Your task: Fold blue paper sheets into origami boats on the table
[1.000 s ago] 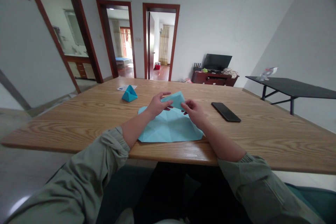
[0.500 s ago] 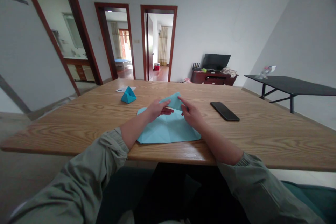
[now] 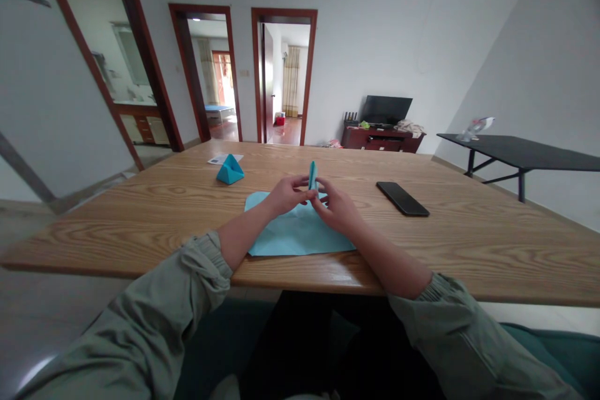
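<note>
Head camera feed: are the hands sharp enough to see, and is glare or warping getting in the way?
In the head view, the left hand, right hand and narrow folded turquoise paper look fairly sharp, with no obvious motion blur; glare lies on the near edge of the light-brown wooden table, away from the hands; the wide lens tilts the dark-red wooden door frames.

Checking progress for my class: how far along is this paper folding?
Done: a teal paper pyramid shape stands finished-looking on the light wooden table. In hand: left hand and right hand pinch a narrow upright pale-blue paper fold. Left: the large creased pale-blue paper sheet lies open.
</note>
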The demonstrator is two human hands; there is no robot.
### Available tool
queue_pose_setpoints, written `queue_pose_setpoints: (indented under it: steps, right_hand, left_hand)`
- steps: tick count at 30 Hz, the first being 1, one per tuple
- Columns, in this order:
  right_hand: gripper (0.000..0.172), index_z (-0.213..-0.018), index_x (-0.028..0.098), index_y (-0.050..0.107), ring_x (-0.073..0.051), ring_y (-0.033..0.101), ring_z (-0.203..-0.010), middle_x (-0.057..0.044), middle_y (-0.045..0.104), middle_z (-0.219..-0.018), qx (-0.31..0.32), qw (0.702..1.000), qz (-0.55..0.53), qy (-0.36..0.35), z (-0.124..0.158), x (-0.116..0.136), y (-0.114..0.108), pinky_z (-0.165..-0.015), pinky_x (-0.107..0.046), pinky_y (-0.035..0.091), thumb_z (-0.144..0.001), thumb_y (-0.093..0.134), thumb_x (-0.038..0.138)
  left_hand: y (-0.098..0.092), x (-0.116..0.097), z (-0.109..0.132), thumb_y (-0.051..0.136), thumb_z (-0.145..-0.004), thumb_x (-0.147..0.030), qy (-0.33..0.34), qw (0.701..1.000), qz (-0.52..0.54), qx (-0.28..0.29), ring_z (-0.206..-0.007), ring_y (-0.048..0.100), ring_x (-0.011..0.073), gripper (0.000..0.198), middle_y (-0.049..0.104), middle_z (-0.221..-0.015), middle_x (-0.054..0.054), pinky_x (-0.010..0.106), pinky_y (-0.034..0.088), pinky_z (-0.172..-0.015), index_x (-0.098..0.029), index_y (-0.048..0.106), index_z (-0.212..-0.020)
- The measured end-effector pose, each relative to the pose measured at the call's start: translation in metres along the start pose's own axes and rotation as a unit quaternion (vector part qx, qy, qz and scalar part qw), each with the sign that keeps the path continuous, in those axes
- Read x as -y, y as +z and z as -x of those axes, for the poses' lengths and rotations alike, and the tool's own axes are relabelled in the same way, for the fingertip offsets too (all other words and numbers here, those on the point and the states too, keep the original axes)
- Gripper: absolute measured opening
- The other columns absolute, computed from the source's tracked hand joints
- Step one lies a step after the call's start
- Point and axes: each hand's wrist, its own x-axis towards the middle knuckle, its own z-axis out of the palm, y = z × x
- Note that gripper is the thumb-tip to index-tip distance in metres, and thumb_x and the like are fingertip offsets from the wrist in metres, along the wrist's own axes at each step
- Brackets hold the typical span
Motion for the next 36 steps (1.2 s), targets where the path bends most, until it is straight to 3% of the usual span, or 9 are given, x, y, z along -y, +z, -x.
queue_pose_setpoints:
  steps: [8, 16, 19, 21, 24, 29, 36]
  right_hand:
    - [0.061, -0.140, 0.019, 0.035, -0.022, 0.068, -0.080, -0.009, 0.072, -0.102, 0.002, 1.000, -0.001, -0.002, 0.001, 0.003, 0.000, -0.072, -0.032, 0.050, -0.084, 0.053, 0.034]
    - [0.057, -0.142, 0.019, 0.032, -0.017, 0.064, -0.066, -0.007, 0.072, -0.099, 0.027, 0.999, -0.034, -0.030, 0.001, 0.000, -0.002, -0.068, -0.030, 0.048, -0.089, 0.046, 0.034]
    - [0.055, -0.142, 0.020, 0.033, -0.018, 0.064, -0.065, -0.007, 0.072, -0.099, 0.019, 1.000, -0.013, -0.017, 0.001, 0.000, -0.001, -0.068, -0.030, 0.048, -0.089, 0.044, 0.032]
    - [0.056, -0.141, 0.020, 0.035, -0.019, 0.064, -0.067, -0.008, 0.072, -0.097, 0.007, 1.000, 0.017, -0.001, -0.001, 0.002, 0.001, -0.067, -0.030, 0.047, -0.088, 0.045, 0.032]
    - [0.052, -0.137, 0.020, 0.043, -0.024, 0.065, -0.070, -0.009, 0.071, -0.089, -0.009, 0.996, 0.089, 0.026, -0.005, 0.004, 0.007, -0.066, -0.032, 0.046, -0.086, 0.047, 0.032]
    - [0.036, -0.121, 0.024, 0.057, -0.025, 0.065, -0.077, -0.008, 0.070, -0.093, -0.032, 0.993, 0.106, 0.041, -0.014, 0.008, 0.015, -0.070, -0.032, 0.045, -0.089, 0.044, 0.032]
    - [0.029, -0.110, 0.023, 0.060, -0.025, 0.064, -0.082, -0.008, 0.069, -0.090, -0.085, 0.987, 0.076, 0.112, -0.027, 0.015, 0.021, -0.070, -0.031, 0.044, -0.087, 0.048, 0.036]
  left_hand:
    - [0.000, 0.002, 0.000, 0.081, -0.064, -0.040, -0.014, 0.999, 0.039, 0.012, -0.079, 0.069, 0.0175, 0.068, 0.060, -0.125, 0.014, 0.031, 0.058, -0.069, -0.019, 0.059, -0.125]
    - [0.000, -0.001, 0.002, 0.078, -0.069, -0.031, -0.011, 0.999, 0.047, 0.023, -0.076, 0.069, 0.0153, 0.067, 0.056, -0.126, 0.015, 0.032, 0.058, -0.070, -0.018, 0.051, -0.128]
    - [0.000, 0.001, 0.002, 0.072, -0.073, -0.025, 0.007, 1.000, 0.004, 0.029, -0.075, 0.068, 0.0146, 0.057, 0.058, -0.122, 0.012, 0.030, 0.057, -0.068, -0.018, 0.050, -0.125]
    - [0.002, 0.002, 0.001, 0.067, -0.074, -0.019, 0.026, 0.997, -0.076, 0.001, -0.069, 0.066, 0.0125, 0.052, 0.060, -0.116, 0.009, 0.029, 0.056, -0.065, -0.019, 0.049, -0.123]
    - [0.007, 0.002, 0.002, 0.058, -0.078, -0.012, 0.069, 0.969, -0.227, -0.065, -0.071, 0.064, 0.0134, 0.048, 0.062, -0.110, 0.006, 0.031, 0.053, -0.073, -0.022, 0.048, -0.123]
    - [0.011, -0.005, 0.003, 0.051, -0.081, -0.009, 0.121, 0.913, -0.373, -0.117, -0.105, 0.057, 0.0211, 0.046, 0.060, -0.110, 0.005, 0.036, 0.045, -0.095, -0.026, 0.050, -0.123]
    - [0.015, -0.011, 0.007, 0.047, -0.080, -0.008, 0.113, 0.867, -0.457, -0.163, -0.108, 0.055, 0.0249, 0.041, 0.052, -0.117, 0.009, 0.038, 0.048, -0.090, -0.023, 0.051, -0.118]
